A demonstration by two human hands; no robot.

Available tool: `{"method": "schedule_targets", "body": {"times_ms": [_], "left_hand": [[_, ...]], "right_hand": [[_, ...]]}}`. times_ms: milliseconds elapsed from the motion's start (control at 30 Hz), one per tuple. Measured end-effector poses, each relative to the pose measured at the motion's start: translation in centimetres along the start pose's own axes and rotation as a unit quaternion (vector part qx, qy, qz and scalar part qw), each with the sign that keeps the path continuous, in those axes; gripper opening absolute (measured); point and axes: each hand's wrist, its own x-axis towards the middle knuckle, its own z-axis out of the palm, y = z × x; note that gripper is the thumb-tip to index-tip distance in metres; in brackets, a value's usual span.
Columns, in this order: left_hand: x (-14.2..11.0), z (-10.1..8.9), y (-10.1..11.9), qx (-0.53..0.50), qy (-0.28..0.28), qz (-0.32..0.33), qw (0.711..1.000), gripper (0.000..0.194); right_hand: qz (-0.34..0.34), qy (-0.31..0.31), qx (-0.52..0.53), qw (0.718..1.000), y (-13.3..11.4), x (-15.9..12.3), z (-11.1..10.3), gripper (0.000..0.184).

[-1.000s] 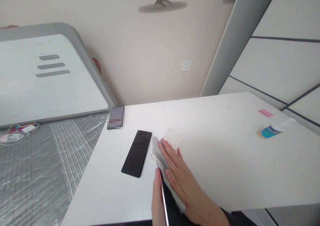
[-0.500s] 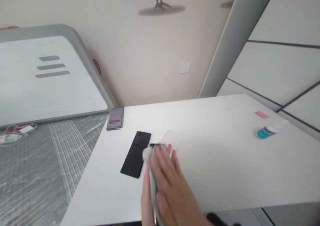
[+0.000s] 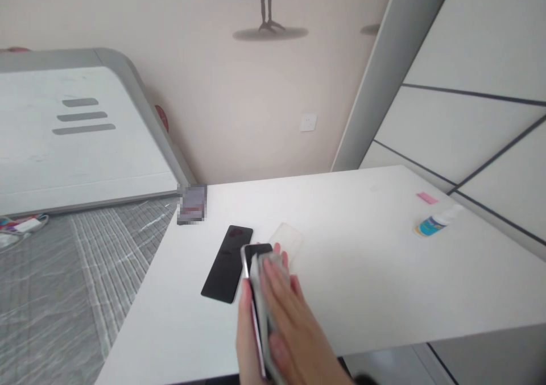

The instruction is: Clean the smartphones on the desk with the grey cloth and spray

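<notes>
My left hand (image 3: 245, 339) grips a phone (image 3: 256, 253) by its edge and holds it tilted above the white table (image 3: 384, 282). My right hand (image 3: 290, 322) lies flat on the phone's face, fingers together, pressing a pale grey cloth (image 3: 261, 294) against it. A second black phone (image 3: 227, 263) lies flat on the table just to the left. A clear phone case (image 3: 286, 239) lies behind my fingers.
A small bottle with a blue label (image 3: 437, 221) lies on its side at the table's right end, with a pink slip (image 3: 426, 198) behind it. A blurred dark item (image 3: 191, 204) sits at the table's back left corner. Grey matting covers the floor to the left.
My right hand with the cloth slid up along the phone's face toward its top end. The phone's upper end now shows above the cloth. My view tipped upward slightly.
</notes>
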Motion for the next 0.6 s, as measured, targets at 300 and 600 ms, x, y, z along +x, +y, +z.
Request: {"method": "schedule_targets", "body": {"times_ms": [300,600], "left_hand": [[0.1,1.1,3.8,-0.071,-0.09,0.056,0.992,0.059],[0.0,0.0,1.8,0.006,-0.078,0.028,0.997,0.049]], "right_hand": [[0.158,0.13,-0.096,0.974,10.2,1.8,-11.4,0.053],[0.061,0.01,0.082,0.995,1.8,-2.9,-4.3,0.061]]}}
